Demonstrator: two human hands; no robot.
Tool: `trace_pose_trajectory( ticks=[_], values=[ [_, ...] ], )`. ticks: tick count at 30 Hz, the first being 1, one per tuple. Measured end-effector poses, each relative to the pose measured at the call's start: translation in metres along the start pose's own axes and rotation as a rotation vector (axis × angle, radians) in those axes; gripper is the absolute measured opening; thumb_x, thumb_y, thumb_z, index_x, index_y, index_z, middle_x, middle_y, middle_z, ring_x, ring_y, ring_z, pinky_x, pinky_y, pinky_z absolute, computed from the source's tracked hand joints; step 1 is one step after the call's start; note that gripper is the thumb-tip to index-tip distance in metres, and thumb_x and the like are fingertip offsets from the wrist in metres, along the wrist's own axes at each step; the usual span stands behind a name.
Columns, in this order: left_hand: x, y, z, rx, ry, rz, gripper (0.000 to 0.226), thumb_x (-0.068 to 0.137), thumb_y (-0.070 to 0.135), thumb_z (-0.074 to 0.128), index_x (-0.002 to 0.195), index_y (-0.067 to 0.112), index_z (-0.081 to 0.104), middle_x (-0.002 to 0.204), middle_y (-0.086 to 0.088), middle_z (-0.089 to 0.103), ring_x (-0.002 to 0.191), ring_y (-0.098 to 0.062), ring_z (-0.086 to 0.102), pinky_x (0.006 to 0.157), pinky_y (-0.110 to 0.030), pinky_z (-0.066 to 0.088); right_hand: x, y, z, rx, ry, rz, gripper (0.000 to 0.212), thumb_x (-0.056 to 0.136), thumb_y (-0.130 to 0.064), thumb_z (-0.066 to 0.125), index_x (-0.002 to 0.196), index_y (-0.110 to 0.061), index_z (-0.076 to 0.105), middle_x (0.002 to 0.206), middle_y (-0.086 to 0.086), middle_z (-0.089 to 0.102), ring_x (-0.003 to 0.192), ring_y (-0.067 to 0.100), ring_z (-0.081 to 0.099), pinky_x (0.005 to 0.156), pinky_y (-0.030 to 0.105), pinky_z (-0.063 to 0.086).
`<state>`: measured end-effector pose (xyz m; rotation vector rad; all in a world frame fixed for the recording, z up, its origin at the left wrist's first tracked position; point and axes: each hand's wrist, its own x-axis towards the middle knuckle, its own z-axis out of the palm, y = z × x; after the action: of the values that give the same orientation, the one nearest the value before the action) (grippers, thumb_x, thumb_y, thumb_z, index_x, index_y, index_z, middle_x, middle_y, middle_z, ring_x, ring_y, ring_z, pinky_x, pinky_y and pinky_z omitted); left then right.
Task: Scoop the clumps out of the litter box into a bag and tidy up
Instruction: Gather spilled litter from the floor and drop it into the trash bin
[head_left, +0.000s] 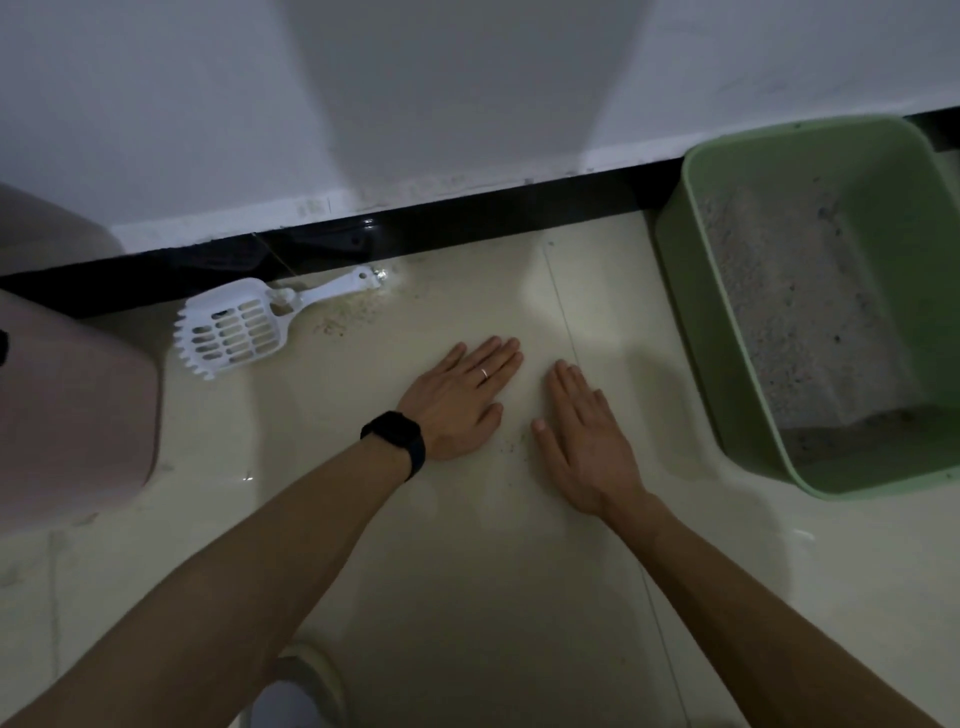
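A green litter box (691, 291) stands on the floor at the right, with grey litter (800, 312) heaped toward its far side. A white slotted scoop (234, 327) lies on the floor at the left, its handle pointing to the black skirting. My left hand (462, 400), with a ring and a dark wrist watch, rests flat on the pale floor between them. My right hand (587, 436) lies flat beside it, fingers straight. Neither hand holds anything. No bag is in view.
A pinkish cover or lid (78, 415) sits at the far left. Loose litter grains (343, 317) are scattered by the scoop's handle and a few near my hands. A white wall with black skirting (467, 218) bounds the floor. A slipper toe (306, 686) shows below.
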<state>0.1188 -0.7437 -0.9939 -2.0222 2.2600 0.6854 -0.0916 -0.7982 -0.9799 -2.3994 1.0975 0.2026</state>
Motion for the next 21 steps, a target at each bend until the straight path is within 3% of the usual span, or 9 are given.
trace_pose_trajectory(
  ticks=[5,8,10,12,14,17,21],
  values=[
    [-0.049,0.009,0.02,-0.08,0.023,0.084,0.064,0.102,0.041,0.024,0.158,0.018,0.001,0.164,0.004,-0.007,0.15,-0.009,-0.011,0.122,-0.032,-0.006,-0.028,-0.009,0.026,-0.044,-0.019,-0.095,0.068,0.102,-0.051,0.015,0.157,-0.014,0.003,0.164,-0.001,-0.007,0.15,0.01,-0.013,0.123,0.039,0.0],
    [-0.073,0.018,0.03,-0.183,0.061,0.083,0.063,0.102,0.039,0.027,0.158,0.015,0.011,0.165,0.001,0.003,0.151,-0.01,-0.002,0.123,-0.031,0.004,-0.028,-0.012,0.029,-0.001,-0.006,-0.261,0.064,0.103,-0.046,0.019,0.156,-0.01,0.017,0.164,0.003,0.009,0.152,0.013,0.002,0.122,0.043,0.016],
    [-0.082,0.02,0.031,-0.23,0.154,0.051,0.06,0.101,0.033,0.034,0.155,0.011,0.022,0.163,-0.003,0.016,0.151,-0.013,0.01,0.122,-0.031,0.014,-0.011,-0.013,0.023,-0.006,0.046,-0.217,0.063,0.104,-0.044,0.021,0.156,-0.009,0.017,0.163,0.004,0.01,0.152,0.015,0.003,0.123,0.042,0.015],
    [-0.087,0.016,0.03,-0.254,0.248,-0.027,0.059,0.099,0.03,0.038,0.154,0.008,0.027,0.162,-0.005,0.022,0.15,-0.016,0.017,0.121,-0.034,0.018,0.01,-0.014,0.014,-0.021,0.026,-0.097,0.065,0.104,-0.046,0.02,0.157,-0.012,0.005,0.164,0.002,-0.002,0.151,0.014,-0.006,0.124,0.038,0.004],
    [-0.091,0.009,0.03,-0.231,0.246,-0.12,0.063,0.1,0.035,0.036,0.156,0.01,0.02,0.163,-0.003,0.014,0.151,-0.016,0.01,0.122,-0.038,0.015,0.019,-0.016,0.011,-0.059,-0.031,-0.074,0.067,0.103,-0.049,0.015,0.157,-0.014,-0.002,0.164,0.0,-0.009,0.15,0.012,-0.012,0.123,0.038,0.0],
    [-0.1,0.001,0.036,-0.14,0.146,-0.206,0.073,0.099,0.049,0.031,0.158,0.013,0.007,0.165,0.001,-0.003,0.151,-0.012,-0.007,0.123,-0.04,0.007,0.0,-0.026,0.017,-0.139,-0.108,-0.202,0.069,0.1,-0.052,0.008,0.157,-0.014,0.0,0.164,0.0,-0.009,0.15,0.012,-0.014,0.123,0.042,0.003],
    [-0.105,0.014,0.045,-0.092,0.092,-0.223,0.078,0.099,0.058,0.023,0.157,0.013,-0.001,0.164,-0.001,-0.011,0.15,-0.013,-0.014,0.123,-0.041,0.0,-0.026,-0.031,0.027,-0.114,-0.151,-0.389,0.066,0.102,-0.05,0.011,0.157,-0.013,0.011,0.164,0.001,0.004,0.151,0.013,-0.003,0.124,0.04,0.007]
  ],
)
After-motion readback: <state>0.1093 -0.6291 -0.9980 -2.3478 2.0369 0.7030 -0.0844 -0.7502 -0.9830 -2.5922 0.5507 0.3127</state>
